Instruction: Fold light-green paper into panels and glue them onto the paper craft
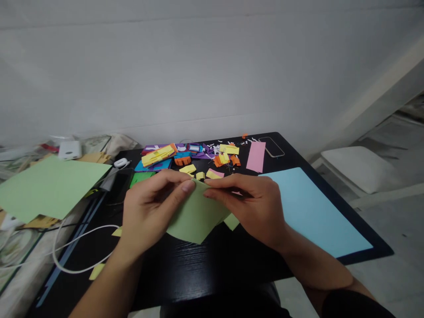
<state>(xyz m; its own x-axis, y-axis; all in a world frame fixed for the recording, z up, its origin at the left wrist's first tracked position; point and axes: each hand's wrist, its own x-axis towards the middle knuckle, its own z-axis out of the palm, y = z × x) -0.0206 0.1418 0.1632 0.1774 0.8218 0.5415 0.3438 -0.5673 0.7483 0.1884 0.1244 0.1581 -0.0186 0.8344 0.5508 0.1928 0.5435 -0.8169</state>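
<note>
Pale grey wall point(212, 66) rises behind a black table point(185, 282) with a visible grain and a sheen near its front edge. Over the middle of the table, both hands hold a pale green paper point(198, 216) by its top edge, its lower corner pointing toward the wearer. The left hand point(152, 207) grips it between thumb and index finger; the right hand point(251, 203) pinches it just beside, thumb and forefinger closed on the paper. A small green piece point(232, 222) shows below the right hand. Beyond the fingers lie small yellow pieces point(188, 169), a banded orange piece point(183, 161) and, near the wall, purple scraps point(207, 150) mixed with white slivers. A stack of yellow strips point(159, 155) rests above blue paper point(154, 165), with bright green paper point(141, 179) nearer the left hand. Toward the right are a pink rectangle point(256, 157), a clear phone case point(272, 147) and a large light blue sheet point(318, 212). At far left, a larger green sheet point(49, 185) lies over clutter, with a white cable point(59, 265) looping nearby. A white stool point(357, 168) stands beyond the table's right side.
</note>
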